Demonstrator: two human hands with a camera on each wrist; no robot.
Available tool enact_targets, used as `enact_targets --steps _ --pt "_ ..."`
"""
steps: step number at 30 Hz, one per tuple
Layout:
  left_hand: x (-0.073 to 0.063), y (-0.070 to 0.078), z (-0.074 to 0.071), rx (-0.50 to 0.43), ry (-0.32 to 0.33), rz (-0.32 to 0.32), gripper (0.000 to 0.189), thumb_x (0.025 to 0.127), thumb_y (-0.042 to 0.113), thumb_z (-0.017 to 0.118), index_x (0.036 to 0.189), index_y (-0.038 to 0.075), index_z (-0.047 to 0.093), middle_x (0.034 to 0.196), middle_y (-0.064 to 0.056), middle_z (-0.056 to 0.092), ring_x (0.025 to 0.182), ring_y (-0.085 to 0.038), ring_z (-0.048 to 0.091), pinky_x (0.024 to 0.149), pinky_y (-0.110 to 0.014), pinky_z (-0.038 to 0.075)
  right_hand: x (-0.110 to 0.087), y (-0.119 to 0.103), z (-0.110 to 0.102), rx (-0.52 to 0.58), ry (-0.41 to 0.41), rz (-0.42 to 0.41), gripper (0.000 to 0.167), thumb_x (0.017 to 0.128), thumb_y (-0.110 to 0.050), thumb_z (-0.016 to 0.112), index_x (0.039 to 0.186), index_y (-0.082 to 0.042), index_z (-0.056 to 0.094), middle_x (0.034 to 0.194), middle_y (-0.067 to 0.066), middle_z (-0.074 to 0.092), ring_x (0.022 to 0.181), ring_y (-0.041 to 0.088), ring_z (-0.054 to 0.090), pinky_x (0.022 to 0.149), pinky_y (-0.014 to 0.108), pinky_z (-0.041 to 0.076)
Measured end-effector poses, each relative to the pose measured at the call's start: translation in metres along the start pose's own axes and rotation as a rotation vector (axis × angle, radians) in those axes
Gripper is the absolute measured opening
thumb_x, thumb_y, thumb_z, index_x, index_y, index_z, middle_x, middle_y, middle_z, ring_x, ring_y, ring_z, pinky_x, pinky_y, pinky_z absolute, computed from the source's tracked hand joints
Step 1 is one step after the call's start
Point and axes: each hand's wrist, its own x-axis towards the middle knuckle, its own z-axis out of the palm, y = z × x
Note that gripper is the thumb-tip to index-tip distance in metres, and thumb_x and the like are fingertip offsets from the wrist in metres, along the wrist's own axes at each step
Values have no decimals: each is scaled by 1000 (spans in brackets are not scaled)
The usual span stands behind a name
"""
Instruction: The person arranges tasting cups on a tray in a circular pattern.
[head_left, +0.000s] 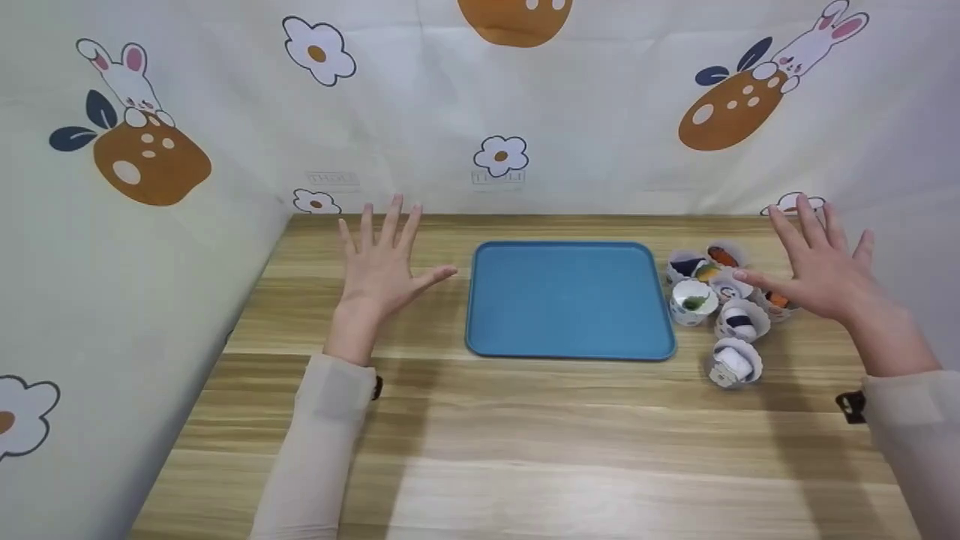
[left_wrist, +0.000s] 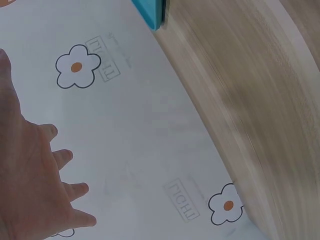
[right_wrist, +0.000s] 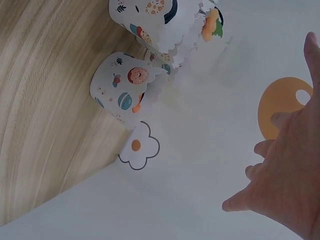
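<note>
My left hand is raised over the left part of the table with its fingers spread and nothing in it. To its right lies a blue rectangular tray with a bare surface. My right hand, fingers also spread, is held up near a cluster of paper cups. These white scalloped cups hold small items: one has a white piece with a dark band, another a green-topped piece, and the front cup a white lump. In the right wrist view a printed cup stands on the wood.
The wood-grain table ends at a pale curtain printed with rabbits, orange fruit and flowers, which also runs along both sides. The cups crowd the tray's right edge. Dark wrist devices show at both cuffs, one a black clip.
</note>
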Motion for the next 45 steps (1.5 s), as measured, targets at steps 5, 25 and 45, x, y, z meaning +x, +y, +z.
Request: enact_targets --steps 5,25,45 --pt "-1 3 1 -16 2 9 108 78 95 25 160 33 -9 169 2 -15 154 -41 -12 118 -70 -9 0 0 1 3 1 1 103 90 -70 52 161 -20 -4 165 17 -21 148 49 -23 101 85 -15" --pt "-3 12 4 -48 -14 29 109 81 88 39 161 29 -5 169 -1 -11 155 -40 -10 121 -64 -9 0 -3 3 15 9 -25 105 89 -67 57 162 -16 1 167 17 -16 150 47 -20 106 83 -10" --pt "-2 18 11 -74 -8 76 109 81 87 43 162 25 2 170 -2 -5 156 -38 -6 126 -57 -3 1 -8 5 1 11 -90 104 87 -64 63 162 -13 10 168 19 -4 153 46 -4 110 81 4"
